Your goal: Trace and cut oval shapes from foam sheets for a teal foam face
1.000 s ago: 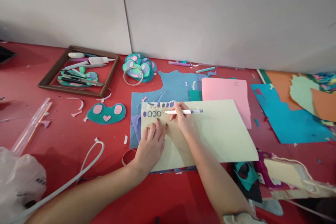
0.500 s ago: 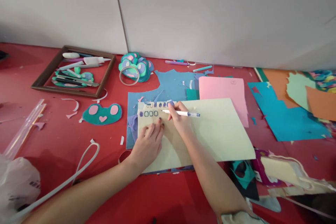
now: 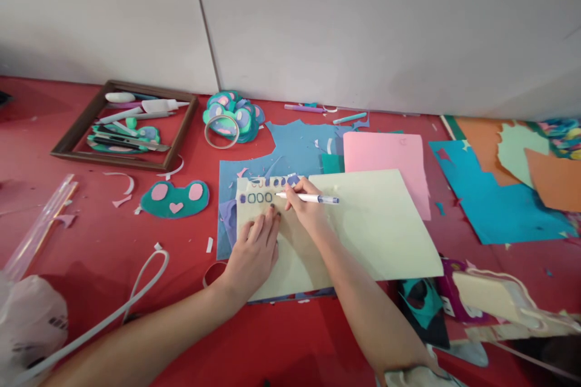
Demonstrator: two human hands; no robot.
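A pale yellow sheet (image 3: 376, 224) lies over other sheets on the red table. Near its upper left corner are small drawn ovals (image 3: 260, 198) in a row, with more shapes along the top edge. My right hand (image 3: 308, 205) grips a white marker pen (image 3: 311, 198), its tip at the paper just right of the last oval. My left hand (image 3: 256, 248) lies flat on the sheet below the ovals, fingers stretched out. Left of the sheet is a green frog-like face cutout (image 3: 175, 199) with pink pieces on it.
At the back left a brown frame (image 3: 177, 139) encloses a glue bottle, cutters and cutouts. A tape ring (image 3: 221, 132) leans on stacked cutouts (image 3: 238, 112). Pink foam (image 3: 384, 151) and blue foam (image 3: 490, 205) lie right. A white cable (image 3: 104, 326) loops at lower left; a glue gun (image 3: 494, 299) rests lower right.
The pen tip has shifted slightly left, nearer the last oval in the row. My left hand stays flat in place; the view has moved a little.
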